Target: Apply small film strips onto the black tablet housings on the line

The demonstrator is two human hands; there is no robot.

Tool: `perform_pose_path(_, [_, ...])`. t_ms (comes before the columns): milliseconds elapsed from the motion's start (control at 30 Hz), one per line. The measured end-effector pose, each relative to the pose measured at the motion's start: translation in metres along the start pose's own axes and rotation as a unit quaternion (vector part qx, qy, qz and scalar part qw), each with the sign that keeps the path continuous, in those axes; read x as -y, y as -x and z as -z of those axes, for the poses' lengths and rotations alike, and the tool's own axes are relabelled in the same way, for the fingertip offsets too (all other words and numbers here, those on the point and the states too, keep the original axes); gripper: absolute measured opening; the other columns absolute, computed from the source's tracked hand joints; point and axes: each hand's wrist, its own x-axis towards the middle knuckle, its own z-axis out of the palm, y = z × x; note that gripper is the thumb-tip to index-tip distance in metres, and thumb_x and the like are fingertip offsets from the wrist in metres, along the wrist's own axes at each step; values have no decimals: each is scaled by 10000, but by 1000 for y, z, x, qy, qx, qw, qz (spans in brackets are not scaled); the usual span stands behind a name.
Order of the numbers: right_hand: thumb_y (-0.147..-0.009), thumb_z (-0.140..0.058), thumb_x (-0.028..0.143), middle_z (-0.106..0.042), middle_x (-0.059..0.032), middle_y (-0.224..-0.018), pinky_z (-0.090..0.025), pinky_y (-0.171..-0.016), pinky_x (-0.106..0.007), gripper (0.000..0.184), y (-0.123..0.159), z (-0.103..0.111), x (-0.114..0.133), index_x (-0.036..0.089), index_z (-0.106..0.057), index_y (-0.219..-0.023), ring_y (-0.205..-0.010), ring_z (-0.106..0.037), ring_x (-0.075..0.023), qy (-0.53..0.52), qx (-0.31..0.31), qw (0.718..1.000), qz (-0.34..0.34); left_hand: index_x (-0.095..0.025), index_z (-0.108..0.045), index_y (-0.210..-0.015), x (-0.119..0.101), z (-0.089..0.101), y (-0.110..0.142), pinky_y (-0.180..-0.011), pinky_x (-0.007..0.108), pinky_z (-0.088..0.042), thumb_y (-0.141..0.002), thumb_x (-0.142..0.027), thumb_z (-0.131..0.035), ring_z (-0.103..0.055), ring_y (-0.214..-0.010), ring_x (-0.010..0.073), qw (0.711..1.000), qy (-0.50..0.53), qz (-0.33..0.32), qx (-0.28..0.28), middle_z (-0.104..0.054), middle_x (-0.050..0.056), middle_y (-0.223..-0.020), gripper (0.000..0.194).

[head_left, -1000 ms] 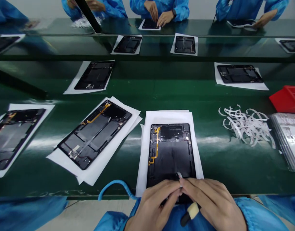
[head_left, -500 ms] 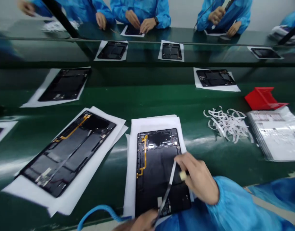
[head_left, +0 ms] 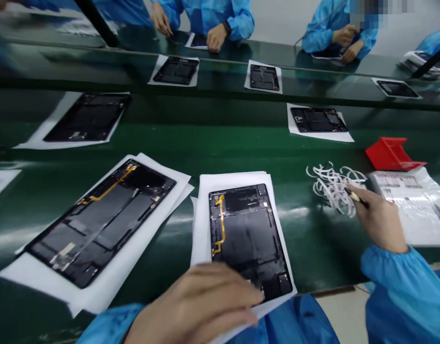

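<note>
An opened black tablet housing with an orange ribbon cable lies on white sheets in front of me. My left hand is stretched over its lower left part, fingers extended and nothing seen in them; it hides that corner. To the right, my right hand is closed around a slim tool with a cream body and dark ends. Its fingertips are at the edge of a pile of curled white strips. Whether they also pinch a strip, I cannot tell.
Another opened tablet housing lies slanted on sheets at left. A red bin and a stack of clear plastic trays stand at right. More tablets, like this one, lie farther back. Co-workers' hands work across the bench.
My right hand has moved from the tablet, where it held a white strip, rightward to the strip pile. My left hand has come up over the tablet's lower part.
</note>
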Motion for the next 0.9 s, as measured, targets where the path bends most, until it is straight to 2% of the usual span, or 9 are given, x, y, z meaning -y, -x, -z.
perform_pose_path(67, [-885,-578,189,-664,-174,-1233,-535,-778,-392,385,1,3,-2,192,-643,-1265,-1038,-678,-328,78,-21,997,8,-196,-729,-999,16,2,-26,-738,287,-546,-897,-362,-634,-647,-815,173,1000,12,16,-10,-676,63,-886,217])
perform_pose_path(167, [-873,-602,183,-664,-119,-1250,-544,-890,-391,430,9,-4,40,260,-607,-1296,-1115,-649,-291,16,-81,994,72,-196,-746,-943,44,7,-62,-725,279,-535,-869,-333,-676,-640,-804,163,998,40,36,-17,-672,55,-867,171])
perform_pose_path(200, [-880,-592,196,-691,-93,-1199,-550,-903,-384,395,11,-9,62,270,-616,-1268,-1098,-660,-271,-58,-46,992,106,-192,-749,-913,53,8,-71,-719,270,-529,-856,-307,-695,-636,-793,154,998,55,38,-18,-667,49,-858,139])
perform_pose_path(233, [-880,-603,219,-716,-68,-1141,-581,-833,-341,380,12,-14,84,275,-613,-1255,-1029,-691,-244,-132,44,979,149,-187,-749,-881,60,8,-77,-713,260,-522,-840,-278,-716,-631,-779,144,996,71,41,-21,-661,41,-848,105])
perform_pose_path(300, [-861,-636,237,-716,-52,-1114,-596,-696,-278,390,10,-27,123,264,-590,-1248,-907,-715,-205,-250,195,935,158,-173,-744,-822,71,7,-85,-705,245,-507,-800,-225,-756,-621,-756,128,993,102,52,-35,-648,28,-827,58])
perform_pose_path(400, [-833,-689,277,-737,-14,-923,-566,-608,-254,404,-2,-48,155,243,-573,-1218,-660,-678,-146,-341,277,891,117,-158,-730,-775,79,4,-88,-707,242,-489,-773,-190,-777,-614,-747,124,986,137,84,-53,-645,18,-795,56])
perform_pose_path(567, [-839,-665,253,-711,6,-809,-534,-619,-237,437,-17,-68,156,220,-556,-1261,-663,-655,-129,-405,316,853,92,-146,-715,-774,82,1,-86,-614,219,-452,-809,-191,-736,-568,-661,109,972,193,133,-27,-621,4,-731,61])
perform_pose_path(767, [-829,-645,243,-700,-12,-863,-521,-599,-216,406,-21,-70,161,215,-579,-1229,-672,-648,-117,-440,351,823,78,-154,-711,-793,87,-2,-85,-635,225,-462,-821,-258,-734,-572,-689,118,970,190,129,-83,-623,8,-734,110])
perform_pose_path(900, [-815,-640,237,-677,-8,-827,-509,-580,-210,396,-24,-75,163,200,-606,-1208,-665,-629,-117,-454,336,822,77,-177,-639,-1074,78,-9,-65,-774,282,-509,-900,-275,-637,-600,-844,156,966,82,190,-157,-635,42,-928,200])
